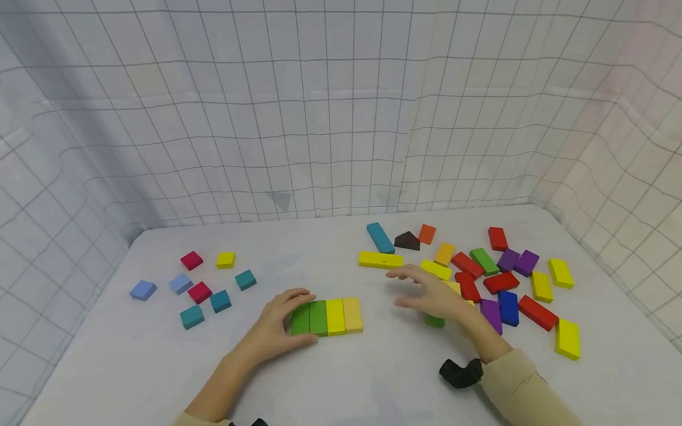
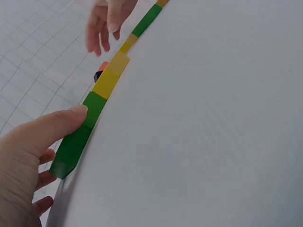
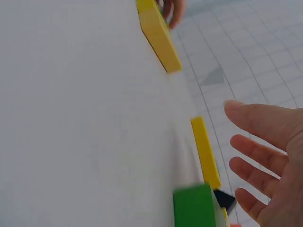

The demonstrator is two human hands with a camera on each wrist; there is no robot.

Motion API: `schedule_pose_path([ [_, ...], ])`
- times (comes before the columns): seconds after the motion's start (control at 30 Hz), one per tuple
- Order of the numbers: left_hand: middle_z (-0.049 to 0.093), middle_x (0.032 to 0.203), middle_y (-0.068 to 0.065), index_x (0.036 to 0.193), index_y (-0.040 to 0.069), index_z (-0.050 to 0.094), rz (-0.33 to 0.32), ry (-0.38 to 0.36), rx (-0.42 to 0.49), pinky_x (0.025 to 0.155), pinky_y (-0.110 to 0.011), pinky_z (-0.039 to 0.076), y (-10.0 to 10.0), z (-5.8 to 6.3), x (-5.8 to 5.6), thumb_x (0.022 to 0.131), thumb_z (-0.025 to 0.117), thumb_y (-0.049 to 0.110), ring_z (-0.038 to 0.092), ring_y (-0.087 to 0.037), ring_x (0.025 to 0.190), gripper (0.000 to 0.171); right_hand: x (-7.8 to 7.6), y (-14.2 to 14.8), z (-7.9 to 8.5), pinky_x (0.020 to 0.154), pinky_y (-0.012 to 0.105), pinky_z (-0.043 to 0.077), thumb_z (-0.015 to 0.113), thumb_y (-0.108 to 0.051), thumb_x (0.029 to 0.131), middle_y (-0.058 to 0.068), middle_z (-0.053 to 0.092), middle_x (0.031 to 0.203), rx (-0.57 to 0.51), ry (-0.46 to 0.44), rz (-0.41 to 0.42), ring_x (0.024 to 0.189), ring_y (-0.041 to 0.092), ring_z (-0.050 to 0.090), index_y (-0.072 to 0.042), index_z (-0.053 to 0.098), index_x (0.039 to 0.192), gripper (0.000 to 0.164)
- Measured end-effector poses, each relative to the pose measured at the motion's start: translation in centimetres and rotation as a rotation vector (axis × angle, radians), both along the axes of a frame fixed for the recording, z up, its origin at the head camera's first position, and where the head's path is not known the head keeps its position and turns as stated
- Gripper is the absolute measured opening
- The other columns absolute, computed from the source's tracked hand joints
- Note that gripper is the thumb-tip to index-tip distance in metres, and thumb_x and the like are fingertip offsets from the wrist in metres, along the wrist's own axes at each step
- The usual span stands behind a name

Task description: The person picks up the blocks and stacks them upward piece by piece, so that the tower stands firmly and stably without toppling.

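Note:
Two green blocks (image 1: 300,320), a yellow block (image 1: 335,316) and a pale yellow-orange block (image 1: 352,314) lie side by side in a row at the middle of the table. My left hand (image 1: 277,326) holds the green end of this row, thumb on the near side and fingers at the far side. In the left wrist view the thumb (image 2: 57,126) presses against the green blocks (image 2: 75,146). To the right, my right hand (image 1: 430,292) hovers with spread fingers and holds nothing. Below it a green block (image 1: 435,321) shows in part; the hand hides other blocks there.
Several red, yellow, purple, blue and green blocks lie scattered on the right, among them a long red block (image 1: 538,312). A long yellow block (image 1: 380,259) lies behind the row. On the left are small teal blocks (image 1: 192,316), light blue, red and yellow ones. Gridded white curtain (image 1: 334,109) surrounds the table.

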State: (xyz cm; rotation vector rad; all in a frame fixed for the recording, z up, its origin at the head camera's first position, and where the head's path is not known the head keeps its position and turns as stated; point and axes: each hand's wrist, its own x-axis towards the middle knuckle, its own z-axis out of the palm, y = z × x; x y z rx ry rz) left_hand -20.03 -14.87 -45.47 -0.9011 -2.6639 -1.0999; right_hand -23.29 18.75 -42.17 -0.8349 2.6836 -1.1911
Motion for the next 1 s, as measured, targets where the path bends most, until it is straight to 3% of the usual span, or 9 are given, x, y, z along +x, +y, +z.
schedule_pose_path([
  [0.27, 0.051, 0.122, -0.006, 0.121, 0.009, 0.057, 0.014, 0.035, 0.042, 0.093, -0.052, 0.04, -1.8, -0.6, 0.8, 0.073, 0.077, 0.026, 0.045, -0.025, 0.114, 0.056, 0.1, 6.9, 0.0, 0.091, 0.051, 0.042, 0.07, -0.016, 0.08, 0.009, 0.057, 0.111, 0.047, 0.026, -0.165, 0.104, 0.027, 0.051, -0.008, 0.058, 0.118, 0.041],
  [0.43, 0.053, 0.12, -0.008, 0.118, 0.008, 0.059, 0.022, 0.091, 0.042, 0.09, -0.051, 0.042, -2.1, -1.0, 1.1, 0.073, 0.077, 0.022, 0.048, -0.026, 0.111, 0.051, 0.1, 9.1, -0.5, 0.091, 0.05, 0.042, 0.074, -0.017, 0.077, 0.008, 0.061, 0.105, 0.091, 0.062, -0.18, 0.101, 0.027, 0.053, -0.005, 0.061, 0.112, 0.039],
  [0.7, 0.054, 0.119, -0.007, 0.117, 0.009, 0.061, 0.038, 0.093, 0.034, 0.091, -0.049, 0.043, -2.2, -0.9, 1.1, 0.072, 0.078, 0.021, 0.049, -0.027, 0.111, 0.05, 0.1, 9.7, -1.1, 0.09, 0.054, 0.038, 0.076, -0.019, 0.074, 0.008, 0.064, 0.105, 0.164, 0.151, -0.196, 0.103, 0.03, 0.05, -0.007, 0.065, 0.107, 0.037],
  [1.0, 0.055, 0.119, -0.008, 0.117, 0.008, 0.061, 0.043, 0.085, 0.033, 0.091, -0.049, 0.043, -2.3, -0.9, 1.3, 0.071, 0.078, 0.02, 0.049, -0.026, 0.111, 0.05, 0.2, 9.1, -1.6, 0.087, 0.055, 0.034, 0.075, -0.02, 0.075, 0.008, 0.064, 0.106, 0.177, 0.112, -0.294, 0.105, 0.031, 0.044, -0.012, 0.066, 0.108, 0.035],
])
